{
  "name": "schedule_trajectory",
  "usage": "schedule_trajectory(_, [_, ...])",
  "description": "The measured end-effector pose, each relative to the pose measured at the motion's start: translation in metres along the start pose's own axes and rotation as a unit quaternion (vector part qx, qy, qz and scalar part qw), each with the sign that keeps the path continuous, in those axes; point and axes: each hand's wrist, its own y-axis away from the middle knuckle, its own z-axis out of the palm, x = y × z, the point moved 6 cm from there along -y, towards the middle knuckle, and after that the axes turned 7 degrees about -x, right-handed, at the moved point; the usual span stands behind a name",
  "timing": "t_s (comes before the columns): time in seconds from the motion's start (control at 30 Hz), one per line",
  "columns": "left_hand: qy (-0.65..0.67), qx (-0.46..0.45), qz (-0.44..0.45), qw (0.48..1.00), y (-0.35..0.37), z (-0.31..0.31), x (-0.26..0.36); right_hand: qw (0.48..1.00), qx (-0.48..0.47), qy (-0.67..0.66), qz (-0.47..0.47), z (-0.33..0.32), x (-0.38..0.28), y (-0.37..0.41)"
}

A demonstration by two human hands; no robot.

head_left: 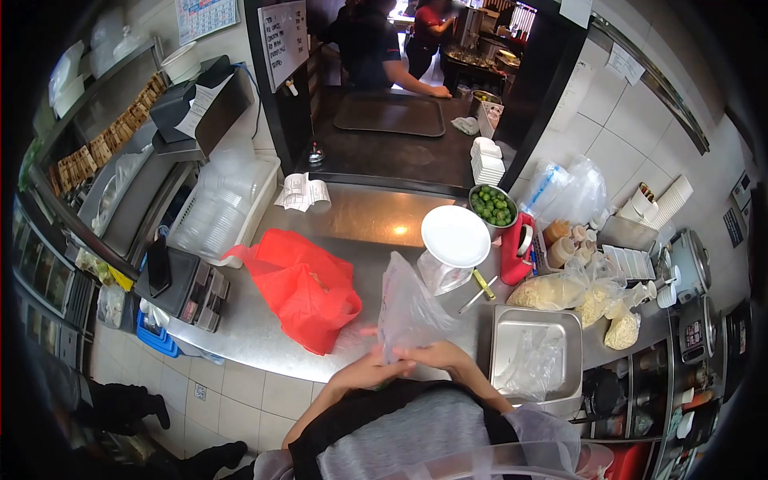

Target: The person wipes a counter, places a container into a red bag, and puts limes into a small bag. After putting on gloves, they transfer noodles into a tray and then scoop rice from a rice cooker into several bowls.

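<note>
A clear plastic bag [412,308] stands upright in front of my body, over the near edge of the steel counter [232,320]. My left hand [374,368] is closed on the bag's lower edge. Beside it, my right hand [436,355] pinches the same edge, its fingers close to the left ones. Some fingertips are hidden by the film. Left of the bag lies a red fabric bag [300,284]. Just beyond it, a white round lid [456,237] rests on top of a clear container [442,274].
Rightward are a steel pan [574,352] with plastic bags inside, a bowl of green limes [493,206], a red tape dispenser [518,252] and bagged noodles [552,291]. A black tray [390,114] lies at the pass window, where a person [372,48] reaches over.
</note>
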Motion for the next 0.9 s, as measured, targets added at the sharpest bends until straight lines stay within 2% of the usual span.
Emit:
schedule_trajectory(0.03, [-0.041, -0.013, 0.003, 0.999, -0.004, 0.003, -0.004, 0.988, 0.002, -0.145, -0.045, 0.001, -0.001, -0.005])
schedule_trajectory(0.07, [-0.081, -0.025, 0.006, 0.996, -0.008, 0.004, -0.014, 0.954, -0.004, -0.286, -0.09, 0.002, -0.005, -0.011])
schedule_trajectory(0.1, [-0.122, -0.037, 0.008, 0.992, -0.01, 0.006, -0.023, 0.935, 0.012, -0.329, -0.129, -0.01, -0.015, -0.01])
schedule_trajectory(0.13, [-0.178, -0.019, 0.054, 0.982, -0.008, 0.004, -0.023, 0.912, 0.029, -0.372, -0.168, -0.027, -0.023, -0.004])
schedule_trajectory(0.17, [-0.179, -0.019, 0.064, 0.982, -0.007, 0.001, -0.024, 0.886, 0.046, -0.413, -0.206, -0.041, -0.027, 0.003])
schedule_trajectory(0.23, [-0.181, -0.021, 0.085, 0.98, -0.006, -0.004, -0.018, 0.845, -0.003, -0.459, -0.273, -0.061, -0.015, 0.004])
schedule_trajectory(0.27, [-0.135, -0.017, 0.063, 0.989, -0.006, -0.005, -0.014, 0.822, -0.028, -0.48, -0.306, -0.068, -0.009, 0.005])
schedule_trajectory(0.33, [-0.041, -0.01, 0.018, 0.999, -0.001, -0.003, 0.007, 0.844, 0.193, -0.386, -0.318, -0.082, -0.024, 0.012])
schedule_trajectory(0.37, [0.01, -0.013, 0.003, 1.0, 0.0, -0.007, -0.001, 0.837, 0.3, -0.329, -0.317, -0.085, -0.034, 0.022])
schedule_trajectory(0.4, [0.06, -0.015, -0.013, 0.998, 0.004, -0.015, -0.012, 0.891, 0.283, -0.167, -0.314, -0.075, -0.055, 0.027])
schedule_trajectory(0.43, [0.109, -0.016, -0.027, 0.994, 0.005, -0.018, -0.019, 0.919, 0.256, 0.002, -0.301, -0.063, -0.077, 0.031])
schedule_trajectory(0.47, [0.126, 0.013, -0.044, 0.991, 0.006, -0.021, -0.022, 0.918, 0.221, 0.17, -0.281, -0.048, -0.095, 0.033])
schedule_trajectory(0.5, [0.129, -0.011, -0.052, 0.99, 0.003, -0.019, -0.022, 0.89, 0.18, 0.332, -0.254, -0.032, -0.108, 0.033])
schedule_trajectory(0.53, [0.134, -0.036, -0.062, 0.988, 0.001, -0.015, -0.022, 0.837, 0.135, 0.483, -0.218, -0.017, -0.112, 0.031])
schedule_trajectory(0.57, [0.139, -0.06, -0.073, 0.986, 0.0, -0.01, -0.024, 0.761, 0.086, 0.618, -0.176, -0.003, -0.107, 0.028])
schedule_trajectory(0.6, [0.131, -0.076, -0.067, 0.986, -0.004, -0.003, -0.031, 0.775, 0.05, 0.612, -0.151, 0.002, -0.089, 0.022])
schedule_trajectory(0.67, [0.079, -0.095, -0.107, 0.987, 0.0, -0.003, -0.031, 0.795, -0.017, 0.598, -0.098, 0.005, -0.039, 0.006])
schedule_trajectory(0.7, [0.049, -0.112, -0.126, 0.985, -0.002, -0.004, -0.03, 0.82, -0.046, 0.57, -0.034, -0.007, -0.024, 0.003])
schedule_trajectory(0.77, [0.02, 0.038, -0.069, 0.997, 0.002, -0.034, -0.027, 0.857, -0.092, 0.498, 0.089, -0.031, -0.002, 0.004])
schedule_trajectory(0.8, [0.005, 0.113, -0.038, 0.993, 0.007, -0.048, -0.024, 0.913, -0.12, 0.389, 0.012, -0.03, -0.004, 0.006])
schedule_trajectory(0.83, [-0.029, 0.138, -0.007, 0.99, 0.008, -0.054, -0.019, 0.948, -0.146, 0.275, -0.07, -0.028, -0.009, 0.011])
schedule_trajectory(0.87, [-0.062, 0.164, 0.025, 0.984, 0.011, -0.058, -0.012, 0.961, -0.17, 0.156, -0.154, -0.026, -0.016, 0.016])
schedule_trajectory(0.9, [-0.094, 0.191, 0.057, 0.975, 0.014, -0.061, -0.004, 0.973, -0.119, 0.082, -0.182, -0.028, -0.022, 0.016])
